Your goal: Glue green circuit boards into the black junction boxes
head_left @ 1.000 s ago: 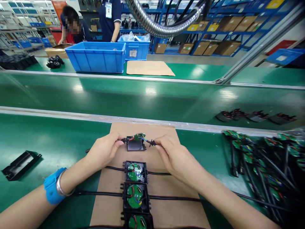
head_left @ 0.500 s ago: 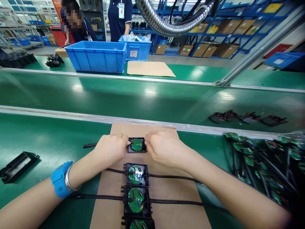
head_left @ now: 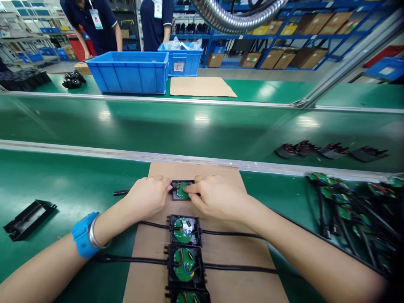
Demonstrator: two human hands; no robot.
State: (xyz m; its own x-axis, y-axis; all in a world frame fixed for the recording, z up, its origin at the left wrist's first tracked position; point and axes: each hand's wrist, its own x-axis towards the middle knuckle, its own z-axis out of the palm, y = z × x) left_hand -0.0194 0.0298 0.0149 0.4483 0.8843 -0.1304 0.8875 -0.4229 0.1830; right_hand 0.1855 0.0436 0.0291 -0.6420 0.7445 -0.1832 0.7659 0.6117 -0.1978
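Note:
A small open black plastic housing (head_left: 176,196) with a round green circuit board (head_left: 181,192) inside lies near the top of a cardboard sheet (head_left: 217,210). My left hand (head_left: 150,197) is closed at its left edge, pinching the black cable (head_left: 120,192) that sticks out left of the hand. With index finger and thumb close together, my right hand (head_left: 217,197) presses on the board's right part and covers the housing's right end. Nearer to me, a column of similar housings (head_left: 186,264) with boards and wires lies on the cardboard, cables running out both sides.
An empty black housing (head_left: 29,219) lies at left on the green bench. Wired circuit boards (head_left: 344,202) are heaped at right. Beyond the rail lie dark metal parts (head_left: 334,150). Blue bins (head_left: 129,73) stand on the far bench, with two people behind them.
My right index finger and thumb have moved left from the housing's right edge onto the circuit board. My left hand stays at the left edge. A person behind has straightened up.

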